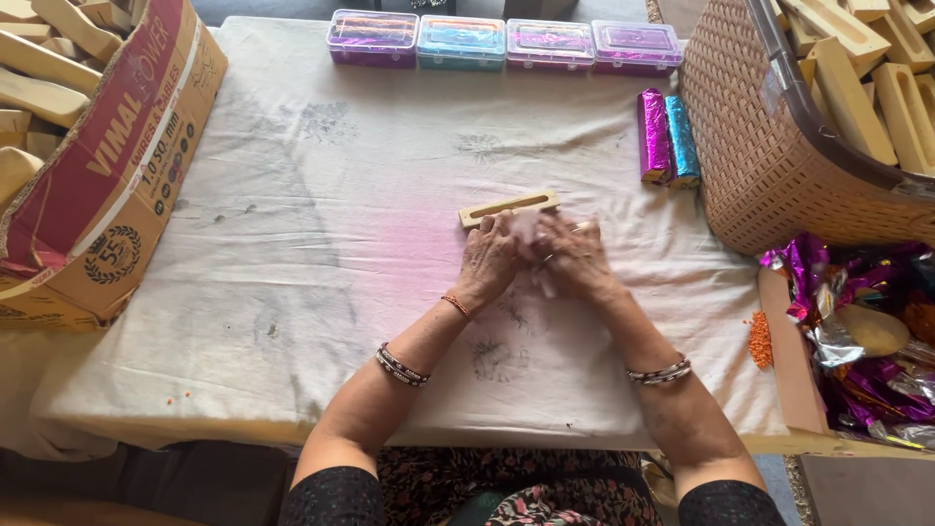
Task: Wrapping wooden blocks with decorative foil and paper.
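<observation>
Here, your left hand (pixel 490 255) and right hand (pixel 577 255) close together on something pale and blurred beside one slotted wooden block (pixel 508 207); foil rolls (pixel 667 136) lie untouched on the tabletop (pixel 292 244).

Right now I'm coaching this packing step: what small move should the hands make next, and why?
Probably finish opening the thin, blurred piece held between the left hand and right hand, then reach forward. The slotted wooden block lies flat on the cloth-covered table, just beyond the fingertips.
</observation>
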